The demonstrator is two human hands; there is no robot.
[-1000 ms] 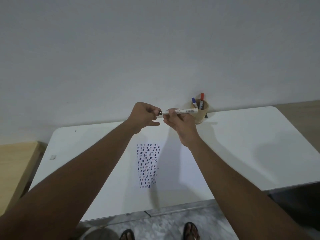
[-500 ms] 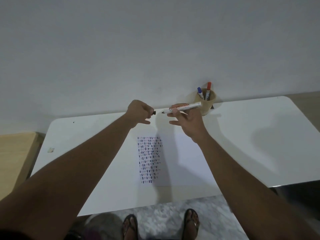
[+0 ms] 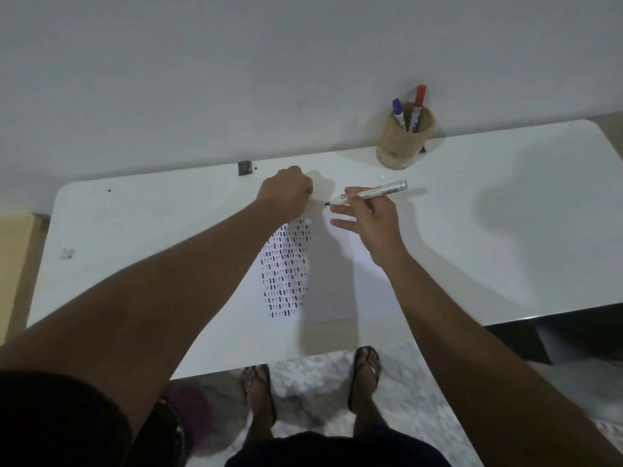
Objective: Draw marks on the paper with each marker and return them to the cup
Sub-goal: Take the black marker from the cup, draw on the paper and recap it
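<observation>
Right hand [image 3: 374, 224]: thumb and forefinger pinched on an uncapped marker [image 3: 369, 193], other fingers [image 3: 340, 224] spread loose. Marker is near level, black tip pointing left, just above the top edge of the paper [image 3: 337, 274]. Left hand [image 3: 286, 193]: fingers curled into a closed fist, knuckles down at the paper's top; can't tell what's inside. Rows of short marks [image 3: 286, 267] cover the paper's left strip. Cup [image 3: 404, 136] at the desk [image 3: 505, 230] back edge holds a blue marker [image 3: 397, 111] and a red marker [image 3: 419, 99].

White table [image 3: 505, 203] against plain grey wall [image 3: 236, 62], mottled floor [image 3: 313, 372].
</observation>
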